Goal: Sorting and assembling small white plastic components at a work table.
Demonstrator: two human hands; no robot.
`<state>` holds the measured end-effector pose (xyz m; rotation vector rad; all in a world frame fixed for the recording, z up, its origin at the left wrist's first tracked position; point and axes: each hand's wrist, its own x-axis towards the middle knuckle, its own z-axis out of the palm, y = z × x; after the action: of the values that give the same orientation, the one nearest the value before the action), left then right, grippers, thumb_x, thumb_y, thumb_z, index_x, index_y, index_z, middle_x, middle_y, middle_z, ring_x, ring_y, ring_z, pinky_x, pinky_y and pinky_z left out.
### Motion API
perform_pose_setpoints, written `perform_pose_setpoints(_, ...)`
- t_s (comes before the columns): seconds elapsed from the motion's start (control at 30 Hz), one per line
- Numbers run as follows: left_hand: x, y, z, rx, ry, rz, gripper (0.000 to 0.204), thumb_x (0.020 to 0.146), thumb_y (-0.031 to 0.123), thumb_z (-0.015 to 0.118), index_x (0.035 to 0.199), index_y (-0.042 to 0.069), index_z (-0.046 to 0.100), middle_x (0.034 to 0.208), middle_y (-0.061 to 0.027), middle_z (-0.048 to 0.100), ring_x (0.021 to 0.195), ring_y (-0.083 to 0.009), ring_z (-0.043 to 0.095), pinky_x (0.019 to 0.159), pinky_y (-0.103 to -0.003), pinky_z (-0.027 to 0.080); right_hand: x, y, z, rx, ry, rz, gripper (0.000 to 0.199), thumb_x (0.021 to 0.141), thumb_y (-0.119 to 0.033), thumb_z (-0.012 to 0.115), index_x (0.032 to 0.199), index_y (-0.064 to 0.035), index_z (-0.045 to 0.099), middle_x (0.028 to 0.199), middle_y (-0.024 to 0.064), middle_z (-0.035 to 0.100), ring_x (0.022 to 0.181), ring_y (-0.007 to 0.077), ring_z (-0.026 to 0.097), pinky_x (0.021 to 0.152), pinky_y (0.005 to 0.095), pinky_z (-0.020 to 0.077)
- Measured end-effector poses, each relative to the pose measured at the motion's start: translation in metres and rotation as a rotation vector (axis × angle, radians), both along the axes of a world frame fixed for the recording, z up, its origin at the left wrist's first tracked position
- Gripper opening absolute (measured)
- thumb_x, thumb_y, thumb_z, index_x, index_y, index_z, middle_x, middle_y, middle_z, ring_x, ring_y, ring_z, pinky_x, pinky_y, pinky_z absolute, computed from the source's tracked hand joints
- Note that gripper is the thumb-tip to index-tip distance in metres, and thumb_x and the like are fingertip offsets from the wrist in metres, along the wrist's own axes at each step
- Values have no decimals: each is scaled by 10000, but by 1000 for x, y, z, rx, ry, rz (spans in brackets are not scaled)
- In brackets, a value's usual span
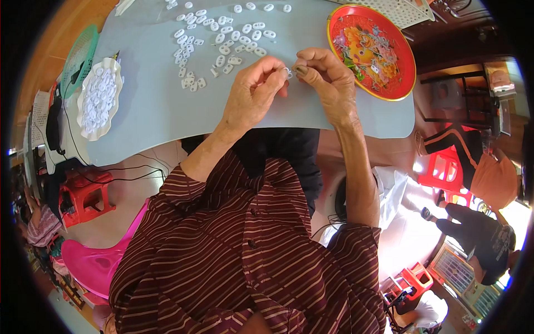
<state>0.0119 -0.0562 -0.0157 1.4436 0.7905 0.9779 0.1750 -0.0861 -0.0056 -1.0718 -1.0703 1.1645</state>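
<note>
Over the near part of the grey table [167,114], my two hands meet almost fingertip to fingertip. Thumb and forefinger of my left hand [255,89] pinch a small white plastic piece [288,73], mostly covered by the fingers. My right hand [332,83] is closed in a pinch just beside it; whatever lies between its fingertips is too small to make out. Beyond my hands lie many loose white oval plastic pieces [245,40] with holes in them. To the right, a round red tray [403,53] with a gold rim and flower pattern holds scattered small bits.
At the left stands a white scalloped dish [83,114] heaped with white pieces. A green mesh basket [83,53] and a black cable [69,125] are beside it. A white perforated basket [411,11] sits at the far right. Red stools [89,195] and other people [478,234] surround the table.
</note>
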Motion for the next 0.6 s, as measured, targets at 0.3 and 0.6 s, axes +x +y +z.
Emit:
perform_pose_setpoints(0.3, 5, -1, 0, 31, 20, 6, 224, 920, 249, 535, 885, 29, 561, 633, 10, 541, 514, -29, 386, 471, -198, 320, -2, 1, -5, 38, -2, -47, 222, 834, -37, 661, 1047, -8, 605, 883, 27, 636, 841, 79, 588, 758, 210, 487)
perform_pose_setpoints(0.6, 8, -4, 1, 64, 35, 28, 197, 916, 223, 541, 892, 28, 565, 627, 4, 541, 519, -34, 394, 474, -207, 329, -1, -1, -4, 49, 18, -40, 173, 832, -24, 659, 1000, -2, 621, 851, 25, 639, 814, 76, 592, 746, 205, 488)
